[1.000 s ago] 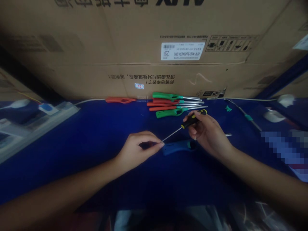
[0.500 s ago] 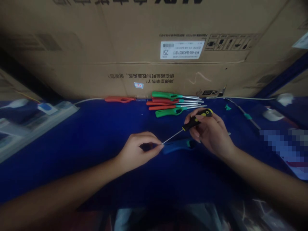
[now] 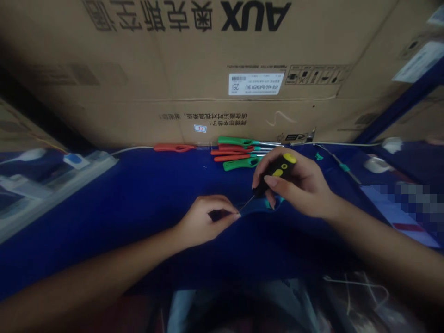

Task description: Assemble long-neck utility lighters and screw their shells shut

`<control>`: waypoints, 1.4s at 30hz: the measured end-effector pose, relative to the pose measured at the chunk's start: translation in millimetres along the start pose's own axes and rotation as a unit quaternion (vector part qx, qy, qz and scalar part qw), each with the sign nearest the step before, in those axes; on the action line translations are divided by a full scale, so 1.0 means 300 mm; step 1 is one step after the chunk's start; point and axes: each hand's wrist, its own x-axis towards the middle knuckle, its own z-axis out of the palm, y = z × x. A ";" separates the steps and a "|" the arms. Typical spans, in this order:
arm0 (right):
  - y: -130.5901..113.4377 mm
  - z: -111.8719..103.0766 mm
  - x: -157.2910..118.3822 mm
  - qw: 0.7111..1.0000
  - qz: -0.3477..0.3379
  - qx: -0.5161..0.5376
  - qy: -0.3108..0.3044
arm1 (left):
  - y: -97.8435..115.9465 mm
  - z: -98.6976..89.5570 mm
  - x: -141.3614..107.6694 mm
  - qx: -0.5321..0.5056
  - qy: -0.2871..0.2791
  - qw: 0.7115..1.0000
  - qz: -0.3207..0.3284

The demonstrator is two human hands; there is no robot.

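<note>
My right hand [image 3: 294,180] is closed around the black and yellow handle of a screwdriver [image 3: 277,173], its thin shaft slanting down to the left. My left hand [image 3: 208,219] is pinched, thumb against forefinger, right by the screwdriver's tip. Whatever sits in that pinch is too small or hidden to make out. A blue lighter handle [image 3: 255,208] lies on the blue table under the shaft, its left end at my left fingertips. Its right end, with a turquoise part, is partly covered by my right fingers.
Green and red long-nosed lighters [image 3: 236,151] lie in a group behind my hands, with a red handle [image 3: 173,147] to their left. A large cardboard box [image 3: 132,74] walls off the back. At right are a metal rod with a turquoise collar [image 3: 343,166] and a small turquoise piece [image 3: 318,156].
My right hand has brought the screwdriver left and tilted it more steeply. My left pinch has shifted slightly right, to the blue handle's end. The head view has tipped upward.
</note>
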 end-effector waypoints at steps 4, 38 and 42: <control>0.005 0.031 -0.003 0.997 -0.031 -0.027 0.061 | 0.009 0.003 -0.003 -0.030 -0.012 0.999 0.021; 0.114 0.051 -0.080 0.980 -0.095 -0.141 0.103 | -0.035 -0.010 0.001 0.155 -0.058 0.986 0.001; 0.108 0.056 -0.077 0.982 -0.109 -0.113 0.109 | -0.039 -0.010 0.001 0.155 -0.062 0.986 0.005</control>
